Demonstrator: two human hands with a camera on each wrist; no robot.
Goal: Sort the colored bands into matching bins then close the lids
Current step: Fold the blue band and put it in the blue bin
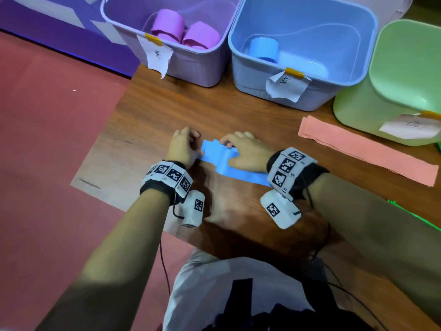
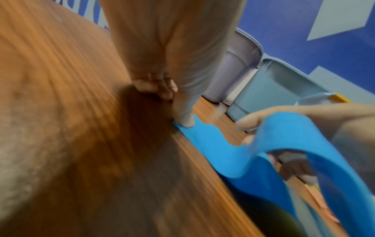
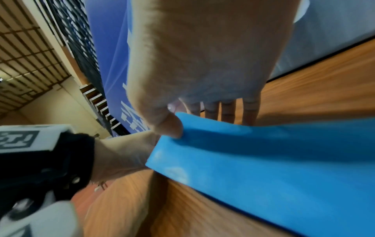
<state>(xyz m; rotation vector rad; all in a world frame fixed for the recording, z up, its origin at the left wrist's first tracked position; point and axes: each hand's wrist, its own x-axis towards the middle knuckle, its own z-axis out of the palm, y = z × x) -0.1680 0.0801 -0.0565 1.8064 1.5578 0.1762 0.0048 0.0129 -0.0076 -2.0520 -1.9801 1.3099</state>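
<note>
Blue band [image 1: 220, 156] lies flat on our wooden table [image 1: 152, 108], its end pressed down by our left hand [image 1: 183, 146] thumb; our right hand [image 1: 248, 151] pinches a raised fold. Purple bin [image 1: 198, 65], blue bin [image 1: 253, 75] and green bin [image 1: 358, 111] stand open beyond; a pink band [image 1: 365, 149] lies rightward.

band under my hands [image 1: 220, 158] blue | flat band [image 1: 367, 149] salmon | bins lilac [image 1: 191, 65], blue [image 1: 310, 96], green [image 1: 358, 113] | rolls pink [image 1: 168, 25], blue [image 1: 263, 48] | table [image 1: 167, 111] brown woodgrain

Green bin [image 1: 393, 91] cut off at the right edge.
</note>
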